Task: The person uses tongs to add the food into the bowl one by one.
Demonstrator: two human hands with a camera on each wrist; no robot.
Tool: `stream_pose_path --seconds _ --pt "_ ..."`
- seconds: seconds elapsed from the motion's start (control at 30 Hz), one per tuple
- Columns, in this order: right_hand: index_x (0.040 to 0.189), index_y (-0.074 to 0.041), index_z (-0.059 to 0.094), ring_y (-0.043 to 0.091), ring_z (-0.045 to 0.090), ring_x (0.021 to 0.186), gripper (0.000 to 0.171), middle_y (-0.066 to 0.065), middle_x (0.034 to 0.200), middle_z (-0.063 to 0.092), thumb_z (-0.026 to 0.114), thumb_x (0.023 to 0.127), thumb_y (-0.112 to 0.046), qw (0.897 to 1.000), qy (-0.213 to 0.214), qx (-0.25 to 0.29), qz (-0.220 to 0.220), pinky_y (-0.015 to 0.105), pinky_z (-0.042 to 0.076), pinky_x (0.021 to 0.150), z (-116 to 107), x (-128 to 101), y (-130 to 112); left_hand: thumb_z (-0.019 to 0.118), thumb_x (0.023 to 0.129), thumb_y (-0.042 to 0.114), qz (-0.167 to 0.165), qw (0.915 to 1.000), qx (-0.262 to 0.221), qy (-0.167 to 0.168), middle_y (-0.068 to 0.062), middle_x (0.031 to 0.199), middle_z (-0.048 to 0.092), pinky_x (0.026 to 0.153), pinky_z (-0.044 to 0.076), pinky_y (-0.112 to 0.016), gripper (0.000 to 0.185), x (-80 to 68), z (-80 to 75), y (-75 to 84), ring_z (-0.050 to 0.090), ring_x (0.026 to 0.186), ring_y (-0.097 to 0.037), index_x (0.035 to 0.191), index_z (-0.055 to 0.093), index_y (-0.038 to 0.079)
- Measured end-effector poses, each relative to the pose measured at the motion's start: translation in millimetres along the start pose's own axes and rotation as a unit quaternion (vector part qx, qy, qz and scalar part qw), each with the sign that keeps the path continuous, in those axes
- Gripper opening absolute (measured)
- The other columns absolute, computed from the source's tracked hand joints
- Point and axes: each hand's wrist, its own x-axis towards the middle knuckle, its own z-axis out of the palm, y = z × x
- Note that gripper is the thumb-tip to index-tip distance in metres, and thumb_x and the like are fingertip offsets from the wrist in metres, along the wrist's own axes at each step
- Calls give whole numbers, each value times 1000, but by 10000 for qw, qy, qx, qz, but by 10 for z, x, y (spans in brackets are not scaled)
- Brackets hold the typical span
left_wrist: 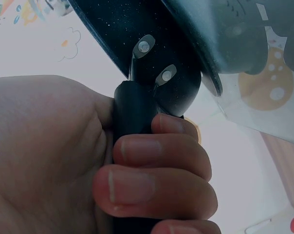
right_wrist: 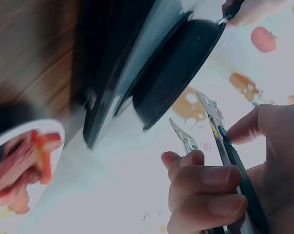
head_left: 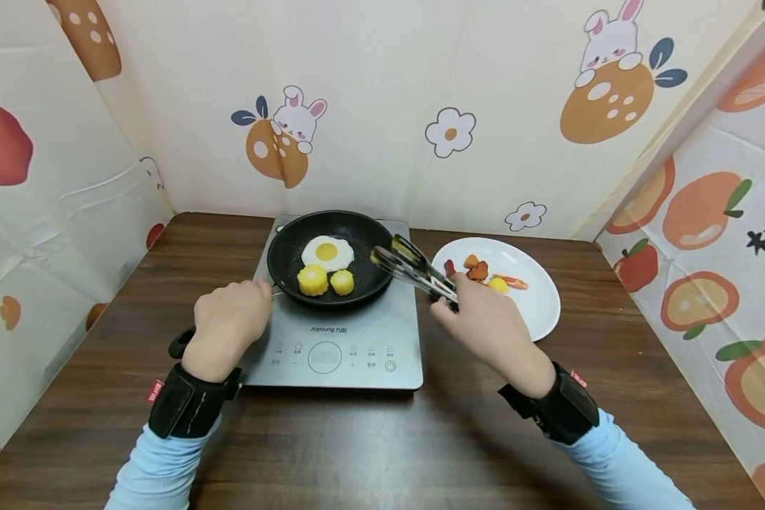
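My left hand (head_left: 232,322) grips the black handle (left_wrist: 135,109) of a frying pan (head_left: 287,251), fingers wrapped round it in the left wrist view. In the pan lie a fried egg (head_left: 327,253) and two yellow corn pieces, a larger corn piece (head_left: 312,280) and a smaller corn piece (head_left: 342,283). My right hand (head_left: 487,319) holds metal tongs (head_left: 410,273) with dark grips, thumb on one arm and fingers curled round the other. The tongs' tips are spread apart by the pan's right rim, nothing between them.
The pan sits on a silver induction cooker (head_left: 363,365) with touch controls, on a brown wooden table (head_left: 331,453). To its right, a white plate (head_left: 540,301) holds reddish-brown food pieces (head_left: 478,271), a yellow piece (head_left: 499,285) and an orange-red strip (head_left: 515,282). Patterned cloth walls (head_left: 370,142) surround the table.
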Motion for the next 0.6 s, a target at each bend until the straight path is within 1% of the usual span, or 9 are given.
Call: stream_pose_path --seconds 0.13,0.2,0.27,0.3,0.33,0.4,0.5,0.57,0.6 --pt "103 -8 57 22 54 64 34 6 77 59 51 93 -40 9999 -42 42 138 34 38 52 -54 -45 234 20 110 30 -27 10000 18 -19 -16 68 56 54 41 -39 62 3 -7 3 58 65 -31 68 55 4" --pt "103 -8 58 22 56 67 39 7 81 60 52 95 -45 9996 -118 48 255 34 39 54 -71 -74 363 19 110 31 -34 10000 29 -21 -15 68 55 54 41 -38 62 1 -8 6 58 64 -31 68 55 4" --pt "100 -7 57 24 57 67 39 10 83 61 51 95 -45 9989 -190 36 433 35 40 55 -79 -102 495 19 111 31 -41 10000 32 -27 -14 67 54 54 40 -38 62 1 -11 11 57 64 -30 67 54 4" --pt "103 -5 58 25 59 69 41 12 86 64 50 96 -45 9987 -188 6 483 36 41 55 -79 -117 560 19 111 31 -36 10000 32 -21 -14 67 53 54 40 -38 62 1 -11 13 57 64 -30 67 54 5" --pt "109 -4 59 26 61 70 45 14 89 66 50 97 -46 9985 -170 -31 527 38 43 56 -75 -131 624 19 111 31 -35 10000 29 -21 -14 67 53 54 40 -38 62 -2 -14 17 57 64 -30 67 54 5" --pt "114 0 59 30 63 69 55 19 91 68 47 99 -51 9978 -117 -132 643 42 45 55 -60 -151 743 20 111 30 -24 10000 23 -1 -13 66 52 54 40 -38 61 -3 -13 19 57 64 -30 66 54 5" --pt "116 4 58 32 63 66 77 22 89 68 41 99 -69 9967 -100 -236 776 44 45 52 -17 -176 902 20 111 30 -19 10000 5 22 -13 66 52 54 40 -38 61 -8 -9 16 57 64 -30 66 54 5" --pt "105 4 58 32 62 62 84 21 82 66 38 96 -77 9959 -95 -255 864 43 43 50 17 -194 995 19 111 30 -21 10000 -3 21 -13 65 51 54 40 -38 61 -12 -6 13 57 63 -30 66 53 5" --pt "101 3 58 32 61 61 84 21 80 65 38 95 -78 9957 -95 -257 888 43 42 50 34 -204 1038 19 111 30 -20 10000 -13 19 -12 65 51 54 40 -38 61 -13 -4 10 57 63 -30 66 53 5"
